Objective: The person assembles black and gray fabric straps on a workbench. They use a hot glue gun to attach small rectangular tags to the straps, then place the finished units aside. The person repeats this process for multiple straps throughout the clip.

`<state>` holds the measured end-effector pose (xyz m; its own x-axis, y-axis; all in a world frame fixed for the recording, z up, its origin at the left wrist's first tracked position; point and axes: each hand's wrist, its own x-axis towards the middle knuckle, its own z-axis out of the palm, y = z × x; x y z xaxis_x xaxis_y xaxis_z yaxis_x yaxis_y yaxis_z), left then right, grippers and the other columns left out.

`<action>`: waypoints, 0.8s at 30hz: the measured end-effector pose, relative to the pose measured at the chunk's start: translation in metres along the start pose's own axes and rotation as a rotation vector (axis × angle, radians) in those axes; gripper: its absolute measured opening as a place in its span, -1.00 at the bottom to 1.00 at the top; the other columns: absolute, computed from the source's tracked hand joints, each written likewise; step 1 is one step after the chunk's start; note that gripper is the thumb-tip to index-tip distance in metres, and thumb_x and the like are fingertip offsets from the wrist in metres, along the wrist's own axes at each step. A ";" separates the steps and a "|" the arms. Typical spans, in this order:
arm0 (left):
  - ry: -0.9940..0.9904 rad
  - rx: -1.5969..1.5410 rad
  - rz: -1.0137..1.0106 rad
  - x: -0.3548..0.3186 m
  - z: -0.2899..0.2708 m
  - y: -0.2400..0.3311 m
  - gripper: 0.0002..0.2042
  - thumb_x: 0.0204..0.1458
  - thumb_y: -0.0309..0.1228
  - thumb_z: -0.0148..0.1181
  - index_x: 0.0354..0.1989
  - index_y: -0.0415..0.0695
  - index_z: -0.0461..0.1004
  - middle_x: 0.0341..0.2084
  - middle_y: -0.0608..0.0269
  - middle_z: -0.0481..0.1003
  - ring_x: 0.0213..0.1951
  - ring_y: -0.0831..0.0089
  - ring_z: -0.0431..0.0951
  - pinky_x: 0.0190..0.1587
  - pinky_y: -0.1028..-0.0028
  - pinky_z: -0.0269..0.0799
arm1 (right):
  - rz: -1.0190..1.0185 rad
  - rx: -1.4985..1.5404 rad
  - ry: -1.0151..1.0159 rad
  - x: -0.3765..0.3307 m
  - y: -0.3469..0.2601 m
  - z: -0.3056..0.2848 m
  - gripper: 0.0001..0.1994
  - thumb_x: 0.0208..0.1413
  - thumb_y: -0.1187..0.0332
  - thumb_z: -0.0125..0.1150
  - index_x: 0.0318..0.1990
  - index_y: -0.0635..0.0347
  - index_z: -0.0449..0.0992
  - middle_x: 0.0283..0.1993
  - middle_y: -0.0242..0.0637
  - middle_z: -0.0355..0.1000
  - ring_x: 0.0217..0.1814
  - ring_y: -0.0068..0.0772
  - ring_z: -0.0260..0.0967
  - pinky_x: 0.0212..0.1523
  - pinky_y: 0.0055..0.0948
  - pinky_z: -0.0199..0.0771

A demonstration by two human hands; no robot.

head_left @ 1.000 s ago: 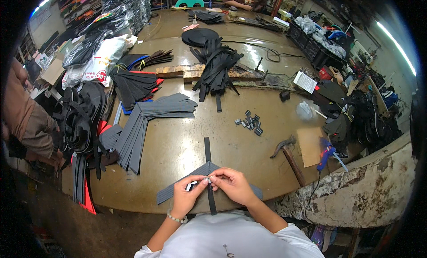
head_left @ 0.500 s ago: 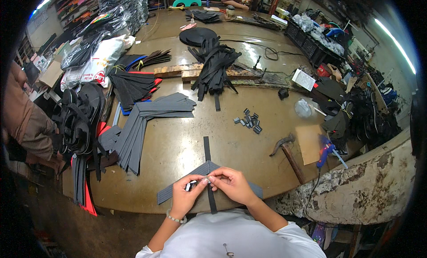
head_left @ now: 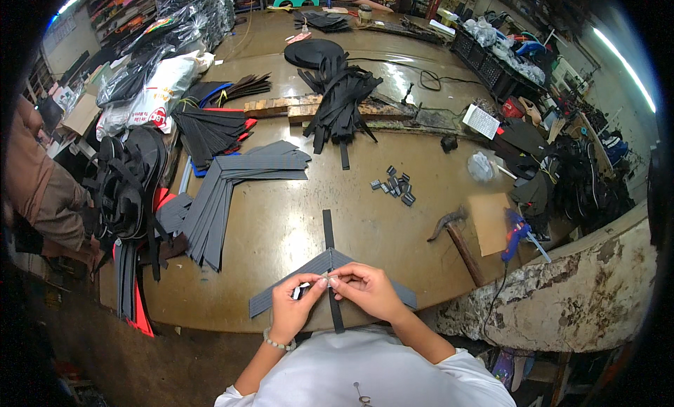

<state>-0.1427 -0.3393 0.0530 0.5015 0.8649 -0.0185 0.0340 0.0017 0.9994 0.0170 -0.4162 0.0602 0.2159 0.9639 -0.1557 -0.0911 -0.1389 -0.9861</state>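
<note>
My right hand (head_left: 368,292) could pass forward over the worktop (head_left: 393,235) between the black strip (head_left: 328,228) and the claw hammer (head_left: 465,252); small dark pieces (head_left: 394,186) stand beyond. Fanned grey strips (head_left: 210,214) obstruct my left hand (head_left: 291,305) forward-left.

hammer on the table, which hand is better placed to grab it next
Right, most likely: the hammer lies off to that side, nearer the right hand, while the left hand sits farther away.

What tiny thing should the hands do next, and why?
Maybe gently squeeze the small pale piece, because the left hand and right hand meet at it, just over the black strip and the grey bent strip. It's too small to tell exactly what that piece is.
</note>
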 end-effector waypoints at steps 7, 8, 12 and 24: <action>0.007 0.020 -0.013 -0.005 0.000 0.000 -0.87 0.05 -0.46 0.32 -0.29 -0.27 0.60 -0.38 0.28 0.61 -0.32 0.65 0.51 -0.22 0.60 0.43 | 0.046 0.029 0.004 -0.002 -0.005 0.004 -0.83 0.22 0.45 0.18 -0.12 0.40 0.52 -0.30 -0.34 0.49 -0.31 -0.66 0.44 -0.26 -0.65 0.49; 0.006 0.004 -0.018 -0.005 -0.001 0.000 -0.86 0.05 -0.46 0.33 -0.29 -0.27 0.60 -0.39 0.30 0.61 -0.33 0.66 0.50 -0.23 0.61 0.42 | 0.041 0.028 -0.010 -0.001 -0.007 0.002 -0.82 0.24 0.43 0.16 -0.12 0.40 0.52 -0.31 -0.34 0.49 -0.30 -0.66 0.44 -0.26 -0.64 0.48; 0.066 0.033 -0.050 -0.008 -0.011 0.002 -0.87 0.04 -0.46 0.34 -0.30 -0.27 0.60 -0.43 0.36 0.57 -0.37 0.68 0.46 -0.29 0.64 0.37 | 0.087 -0.317 -0.244 -0.012 -0.011 -0.030 -0.73 0.32 0.30 0.05 -0.13 0.39 0.52 -0.32 -0.35 0.51 -0.28 -0.58 0.47 -0.19 -0.54 0.49; 0.461 -0.108 0.068 -0.034 -0.092 0.030 -0.88 0.10 -0.40 0.29 -0.33 -0.19 0.52 -0.61 0.57 0.34 -0.65 0.82 0.15 -0.62 0.69 -0.03 | 0.155 -0.447 -0.681 -0.070 0.110 -0.013 -0.53 0.28 0.20 0.02 0.26 0.26 0.27 0.09 0.06 0.42 0.17 0.03 0.35 0.21 -0.15 0.29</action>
<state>-0.2383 -0.3222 0.0864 0.0633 0.9973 0.0376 -0.0875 -0.0319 0.9957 0.0044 -0.5016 -0.0377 -0.4160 0.8330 -0.3648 0.3551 -0.2205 -0.9085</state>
